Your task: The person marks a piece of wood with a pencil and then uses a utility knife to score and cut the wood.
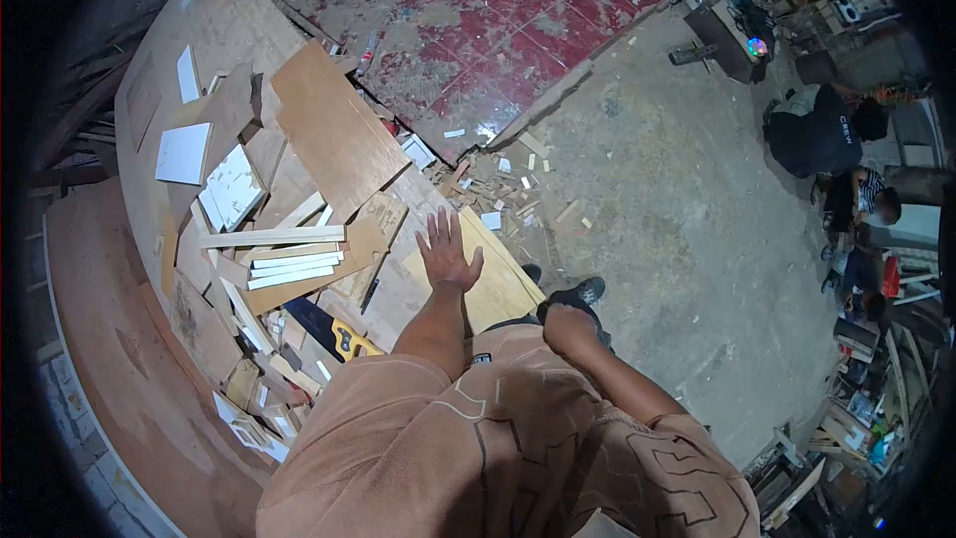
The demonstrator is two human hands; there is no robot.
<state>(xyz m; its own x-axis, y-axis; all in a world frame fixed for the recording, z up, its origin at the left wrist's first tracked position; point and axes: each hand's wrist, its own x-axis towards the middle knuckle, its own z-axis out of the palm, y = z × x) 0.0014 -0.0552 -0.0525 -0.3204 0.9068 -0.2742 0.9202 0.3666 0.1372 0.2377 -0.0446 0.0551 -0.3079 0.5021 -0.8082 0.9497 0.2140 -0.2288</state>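
Observation:
My left hand (448,254) lies flat with its fingers spread on a pale wooden board (488,284) at the edge of the worktable. To the right, my right hand (568,327) is closed round a dark object at the board's near corner; most of that object is hidden, so I cannot make out what it is. A handsaw with a yellow and black handle (351,341) lies left of my left forearm. Between the saw and my left hand lies a dark pen-like item (369,295). Stacked white-edged strips (295,270) rest farther left.
A brown sheet (334,130) and white panels (183,153) lie on the cluttered worktable (239,15). Offcuts (498,189) litter the floor beyond the board. Several people are at the far right, one in a dark shirt (812,139). A red tiled floor (498,20) lies ahead.

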